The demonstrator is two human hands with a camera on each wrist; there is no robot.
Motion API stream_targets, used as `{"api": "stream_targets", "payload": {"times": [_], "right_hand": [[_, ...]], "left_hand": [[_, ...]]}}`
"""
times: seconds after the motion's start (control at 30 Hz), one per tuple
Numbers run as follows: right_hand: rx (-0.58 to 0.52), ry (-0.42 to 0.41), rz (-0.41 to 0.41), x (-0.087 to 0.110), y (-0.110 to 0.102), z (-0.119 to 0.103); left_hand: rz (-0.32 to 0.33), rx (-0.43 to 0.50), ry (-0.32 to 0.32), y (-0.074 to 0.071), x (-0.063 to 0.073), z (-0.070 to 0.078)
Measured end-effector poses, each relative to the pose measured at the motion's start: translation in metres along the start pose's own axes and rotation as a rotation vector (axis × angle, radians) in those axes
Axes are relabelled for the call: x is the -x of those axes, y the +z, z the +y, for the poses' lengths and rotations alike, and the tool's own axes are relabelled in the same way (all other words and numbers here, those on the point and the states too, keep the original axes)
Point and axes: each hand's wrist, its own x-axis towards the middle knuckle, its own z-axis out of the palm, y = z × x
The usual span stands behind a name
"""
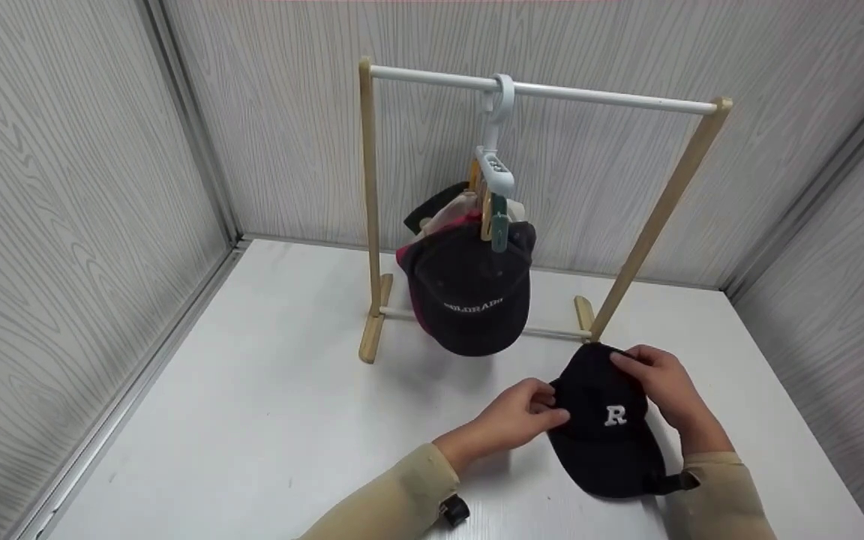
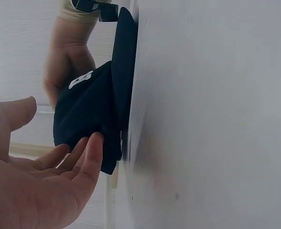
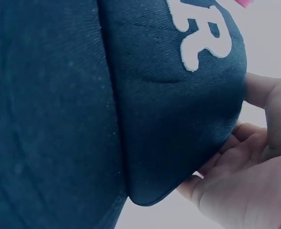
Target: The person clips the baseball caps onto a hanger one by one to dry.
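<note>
A black baseball cap (image 1: 604, 390) with a white letter R on its front lies on the white table, brim toward me. My left hand (image 1: 520, 411) is at the cap's left side. In the left wrist view the fingertips (image 2: 93, 143) touch the cloth and the thumb stands apart from it. On the opposite side my right hand (image 1: 664, 382) holds the edge of the crown, thumb on top. The right wrist view shows that hand's thumb (image 3: 259, 89) against the crown and its fingers curled at the lower edge.
Behind the cap stands a wooden rack (image 1: 653, 217) with a white top rail (image 1: 597, 94). From the rail hangs a light hanger (image 1: 493, 161) with coloured clips. A dark Colorado cap (image 1: 469, 281) hangs foremost, with several more behind it. Patterned walls (image 1: 64, 187) enclose the table.
</note>
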Motion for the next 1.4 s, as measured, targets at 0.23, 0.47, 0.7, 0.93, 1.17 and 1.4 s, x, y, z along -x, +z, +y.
{"api": "stream_targets", "payload": {"times": [0.23,0.47,0.7,0.93,1.17,1.4], "right_hand": [[-0.191,-0.058,0.040,0.006,0.010,-0.011],[-0.331,-0.135,0.057,0.007,0.020,-0.023],[-0.381,-0.182,0.050,0.010,0.029,-0.032],[-0.411,-0.241,0.005,0.015,0.034,-0.038],[-0.466,-0.313,-0.041,0.019,0.033,-0.041],[-0.428,-0.383,-0.047,0.024,0.032,-0.046]], "left_hand": [[0.023,-0.050,0.043,-0.003,-0.001,0.002],[0.090,-0.132,0.097,-0.006,-0.001,0.005],[0.181,-0.279,0.179,-0.011,-0.001,0.008],[0.261,-0.370,0.264,-0.012,0.000,0.011],[0.316,-0.380,0.325,-0.010,0.001,0.013],[0.299,-0.357,0.399,-0.011,0.003,0.019]]}}
